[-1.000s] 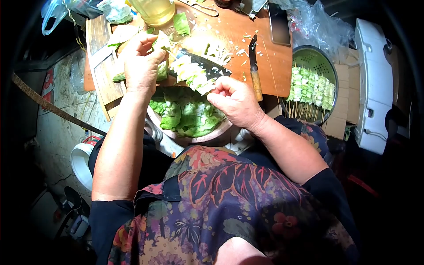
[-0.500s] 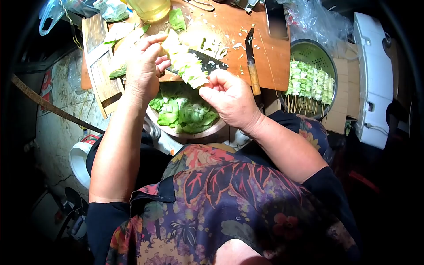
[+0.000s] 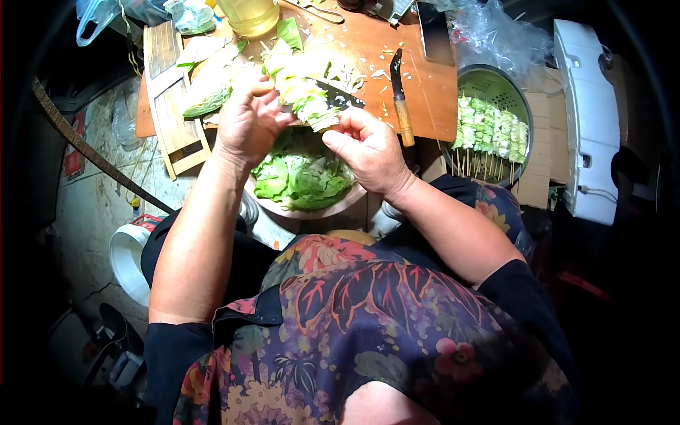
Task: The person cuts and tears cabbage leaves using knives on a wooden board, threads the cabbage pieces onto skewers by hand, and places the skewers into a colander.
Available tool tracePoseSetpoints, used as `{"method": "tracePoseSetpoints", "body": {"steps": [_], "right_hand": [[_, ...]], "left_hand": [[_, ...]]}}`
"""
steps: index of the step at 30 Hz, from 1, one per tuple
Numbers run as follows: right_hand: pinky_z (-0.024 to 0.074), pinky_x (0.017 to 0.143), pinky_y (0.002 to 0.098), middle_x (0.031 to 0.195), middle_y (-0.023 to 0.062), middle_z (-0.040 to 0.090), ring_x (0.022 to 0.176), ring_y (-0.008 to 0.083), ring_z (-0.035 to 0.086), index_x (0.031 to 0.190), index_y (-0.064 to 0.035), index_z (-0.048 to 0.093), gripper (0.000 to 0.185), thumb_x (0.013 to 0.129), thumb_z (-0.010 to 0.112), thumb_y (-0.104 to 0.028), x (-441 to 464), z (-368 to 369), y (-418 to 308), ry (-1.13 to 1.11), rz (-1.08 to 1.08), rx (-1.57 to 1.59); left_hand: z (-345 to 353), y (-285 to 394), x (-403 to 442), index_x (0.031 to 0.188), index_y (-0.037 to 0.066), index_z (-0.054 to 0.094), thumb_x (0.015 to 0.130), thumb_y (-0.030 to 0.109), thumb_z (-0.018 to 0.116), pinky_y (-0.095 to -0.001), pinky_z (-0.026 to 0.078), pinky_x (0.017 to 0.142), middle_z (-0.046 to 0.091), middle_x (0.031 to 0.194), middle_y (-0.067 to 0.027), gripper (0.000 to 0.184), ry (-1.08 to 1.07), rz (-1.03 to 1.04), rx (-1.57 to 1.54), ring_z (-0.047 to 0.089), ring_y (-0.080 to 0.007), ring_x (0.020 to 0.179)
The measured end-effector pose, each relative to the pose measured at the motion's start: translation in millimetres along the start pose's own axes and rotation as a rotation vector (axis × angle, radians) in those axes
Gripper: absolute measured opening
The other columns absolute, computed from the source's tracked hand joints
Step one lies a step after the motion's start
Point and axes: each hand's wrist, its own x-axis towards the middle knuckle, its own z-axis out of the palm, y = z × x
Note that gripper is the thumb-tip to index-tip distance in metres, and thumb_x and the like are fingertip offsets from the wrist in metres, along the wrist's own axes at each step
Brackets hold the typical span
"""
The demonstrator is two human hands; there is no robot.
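Observation:
Between my hands, above the front edge of the table, is a skewer of folded green leaves (image 3: pixel 308 103). My right hand (image 3: pixel 368 149) pinches its lower right end. Beside its left side, my left hand (image 3: pixel 251 120) has its fingers curled but apart, close to the leaves. Whether its fingertips touch them is hard to see. Below the skewer sits a bowl (image 3: pixel 333 210) filled with loose leaves (image 3: pixel 301 180). A dark blade (image 3: pixel 341 97) lies partly hidden behind the skewer. To its right is a knife with a wooden handle (image 3: pixel 402 117).
A metal colander (image 3: pixel 520 103) at the right holds several finished leaf skewers (image 3: pixel 489 134). On the wooden table (image 3: pixel 435 106) are a phone (image 3: pixel 433 32), a container of yellow liquid (image 3: pixel 249 15) and leaf scraps. A slatted wooden board (image 3: pixel 166 92) lies at the left.
My left hand has moved down along the skewer, away from its upper end, and its fingers have spread. My right hand still pinches the lower end. The view has shifted slightly.

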Motion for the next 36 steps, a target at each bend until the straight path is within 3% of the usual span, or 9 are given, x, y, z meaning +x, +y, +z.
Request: {"method": "tracePoseSetpoints", "body": {"steps": [8,11,15,16,22,25,28,29,36], "right_hand": [[0.0399,0.055,0.0165,0.073,-0.0043,0.053,0.061,0.0023,0.048,0.096,-0.0050,0.057,0.015,0.090,0.059,-0.019,-14.3,-8.6,-0.6,-0.237,0.219,0.218],[0.0446,0.061,0.0202,0.070,-0.0030,0.053,0.065,0.0058,0.052,0.096,-0.0048,0.058,0.021,0.086,0.064,-0.023,-11.9,-25.6,35.8,-0.078,0.041,-0.448],[0.0470,0.083,0.0413,0.100,0.0168,0.058,0.094,0.0333,0.058,0.105,-0.0065,0.056,0.033,0.079,0.063,-0.025,-22.4,-41.5,64.3,-0.034,0.028,-1.124],[0.0475,0.082,0.0408,0.100,0.0163,0.057,0.094,0.0329,0.058,0.107,-0.0073,0.055,0.034,0.079,0.063,-0.025,-23.7,-40.8,68.7,-0.048,-0.077,-1.215],[0.0457,0.080,0.0427,0.092,0.0133,0.055,0.093,0.0313,0.056,0.097,-0.0078,0.053,0.028,0.073,0.065,-0.017,-22.5,-32.2,57.9,0.087,-0.231,-1.161],[0.0425,0.082,0.0393,0.096,0.0101,0.051,0.094,0.0277,0.053,0.104,-0.0108,0.052,0.046,0.065,0.075,-0.018,-13.2,-43.7,59.8,0.091,-0.321,-1.376],[0.0422,0.078,0.0400,0.094,0.0084,0.053,0.093,0.0266,0.054,0.101,-0.0125,0.052,0.039,0.066,0.070,-0.014,-4.2,-52.9,80.0,0.120,-0.317,-1.517],[0.0421,0.076,0.0391,0.092,0.0089,0.055,0.089,0.0243,0.056,0.095,-0.0123,0.055,0.016,0.079,0.050,-0.012,-2.4,-55.0,85.3,0.124,-0.319,-1.526],[0.0469,0.085,0.0401,0.095,0.0141,0.061,0.097,0.0316,0.060,0.100,-0.0064,0.057,0.028,0.074,0.056,-0.015,-7.4,-51.0,50.6,0.042,0.065,-1.310]], "left_hand": [[-24.1,-13.1,3.3,0.112,0.003,0.053,0.082,0.008,0.053,-0.0304,0.051,0.076,0.062,0.105,-0.0098,0.030,-0.032,-0.034,-0.052,0.062,-0.0183,0.089],[-11.1,-6.6,-12.0,0.105,0.006,0.053,0.082,0.006,0.054,-0.0272,0.051,0.070,0.062,0.099,-0.0070,0.023,-0.040,0.046,-0.018,0.062,-0.0158,0.084],[-16.3,-8.6,-26.2,0.107,0.007,0.051,0.081,0.004,0.057,-0.0284,0.050,0.069,0.061,0.098,-0.0054,0.027,0.034,0.140,0.066,0.061,-0.0155,0.084],[-15.9,-8.9,-31.3,0.107,0.008,0.051,0.081,0.004,0.058,-0.0291,0.049,0.070,0.061,0.097,-0.0048,0.028,0.068,0.179,0.111,0.060,-0.0156,0.085],[-25.2,-18.4,-53.9,0.108,0.008,0.053,0.081,0.004,0.061,-0.0300,0.048,0.070,0.061,0.094,-0.0029,0.029,0.150,0.189,0.233,0.060,-0.0132,0.082],[-30.4,-24.1,-61.1,0.105,0.008,0.054,0.081,0.006,0.062,-0.0256,0.050,0.064,0.062,0.089,-0.0018,0.025,0.204,0.154,0.247,0.060,-0.0114,0.074],[-34.4,-30.0,-63.4,0.105,0.008,0.054,0.081,0.005,0.064,-0.0246,0.050,0.063,0.062,0.089,-0.0022,0.026,0.218,0.139,0.259,0.060,-0.0107,0.073],[-45.1,-29.2,-60.6,0.111,0.006,0.049,0.081,0.002,0.062,-0.0300,0.053,0.068,0.061,0.098,-0.0055,0.033,0.180,0.096,0.278,0.062,-0.0165,0.082],[-26.7,-36.5,-78.4,0.116,0.006,0.051,0.079,0.006,0.069,-0.0306,0.054,0.069,0.061,0.099,-0.0043,0.041,0.251,0.148,0.437,0.061,-0.0152,0.087]]}}
